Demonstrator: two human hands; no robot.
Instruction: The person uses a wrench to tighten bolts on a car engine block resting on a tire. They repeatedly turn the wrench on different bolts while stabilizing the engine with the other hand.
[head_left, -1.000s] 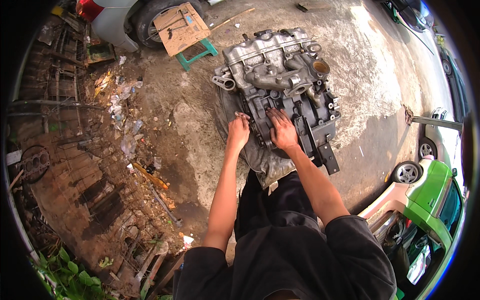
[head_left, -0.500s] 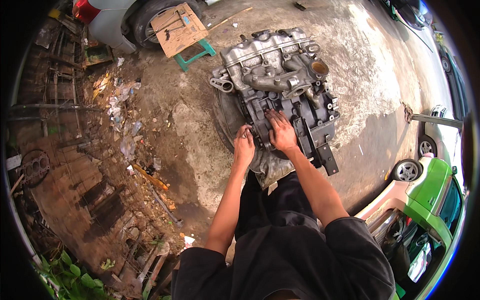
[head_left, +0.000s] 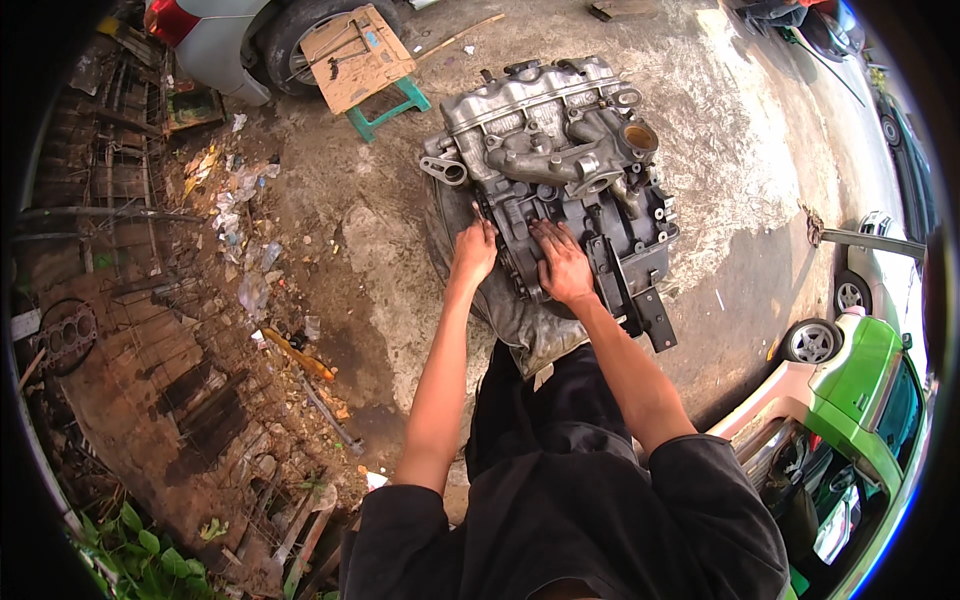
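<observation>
A grey metal engine (head_left: 540, 120), greasy and partly dismantled, lies in front of me on a dark tyre-like ring (head_left: 455, 225). My right hand (head_left: 563, 262) rests flat on the dark lower block with its fingers stretched out, holding nothing. At the engine's left edge is my left hand (head_left: 475, 252), its index finger extended along the rim and the other fingers partly bent; no tool shows in it. A curved intake pipe (head_left: 545, 160) with a round brass-coloured opening (head_left: 638, 137) sits on top. Beside my right wrist a black bracket (head_left: 632, 295) sticks out.
A green stool (head_left: 385, 112) with a wooden board (head_left: 355, 60) carries tools near a silver car (head_left: 225, 50). Litter and scrap wood (head_left: 260, 290) line the left. A green car (head_left: 860, 385) with exposed parts stands at right. A gasket-like plate (head_left: 68, 335) lies far left.
My left hand has slid forward along the engine's left edge, and its index finger has straightened. My right hand stays in place. A person's leg has come into view at the far right top.
</observation>
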